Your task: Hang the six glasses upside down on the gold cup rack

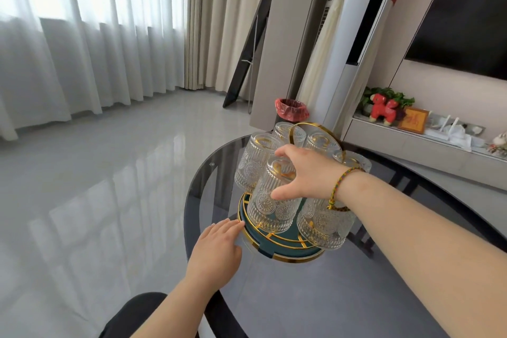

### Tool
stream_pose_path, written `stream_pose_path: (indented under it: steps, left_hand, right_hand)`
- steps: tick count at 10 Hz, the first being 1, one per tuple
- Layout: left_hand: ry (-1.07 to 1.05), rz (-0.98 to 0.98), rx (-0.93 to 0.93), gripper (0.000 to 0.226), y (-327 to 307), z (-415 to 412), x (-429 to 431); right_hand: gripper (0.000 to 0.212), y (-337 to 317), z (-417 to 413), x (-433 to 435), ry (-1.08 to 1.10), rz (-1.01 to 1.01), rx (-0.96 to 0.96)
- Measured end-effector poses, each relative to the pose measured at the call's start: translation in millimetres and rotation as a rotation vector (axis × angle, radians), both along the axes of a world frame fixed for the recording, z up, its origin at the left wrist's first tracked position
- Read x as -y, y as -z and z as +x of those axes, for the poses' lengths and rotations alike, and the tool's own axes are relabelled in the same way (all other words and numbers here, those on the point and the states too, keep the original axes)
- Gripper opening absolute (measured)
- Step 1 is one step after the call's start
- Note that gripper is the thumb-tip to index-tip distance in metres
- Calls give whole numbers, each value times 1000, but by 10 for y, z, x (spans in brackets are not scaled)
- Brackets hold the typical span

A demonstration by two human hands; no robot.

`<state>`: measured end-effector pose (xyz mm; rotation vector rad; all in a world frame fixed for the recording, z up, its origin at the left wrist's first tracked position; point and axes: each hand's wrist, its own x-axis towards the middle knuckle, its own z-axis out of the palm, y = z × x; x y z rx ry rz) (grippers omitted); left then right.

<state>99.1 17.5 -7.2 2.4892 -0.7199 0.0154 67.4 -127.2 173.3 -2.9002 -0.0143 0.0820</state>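
Note:
The gold cup rack (pixel 310 126) has a ring handle on top and a round green base with a gold rim (pixel 277 251). It stands on a dark glass table. Several ribbed clear glasses hang on it upside down, among them one at the back left (pixel 253 162) and one at the front right (pixel 323 225). My right hand (pixel 307 173) is shut on the front glass (pixel 274 206), fingers over its upturned bottom and thumb on its side. My left hand (pixel 216 244) lies flat on the table, its fingertips touching the left rim of the base.
The round dark glass table (pixel 315 296) has its curved edge to the left, above a glossy grey floor. A bin with a red liner (pixel 292 110) stands behind the rack. A low shelf with a red toy (pixel 382 108) and a frame runs along the right wall.

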Motion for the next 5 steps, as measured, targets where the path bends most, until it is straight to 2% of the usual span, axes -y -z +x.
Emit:
stream_pose_path:
  steps: [2,4,5]
  left_hand:
    - [-11,26,0,50,-19,1,13]
    - [-21,32,-2,49,-46,-34,12]
    - [-36,28,23,48,-38,-42,20]
  right_hand:
    - [83,43,-52,13,-29,-10,51]
    - [67,29,-312,112,-63,17,244]
    - [49,148,-687,251,2,73,605]
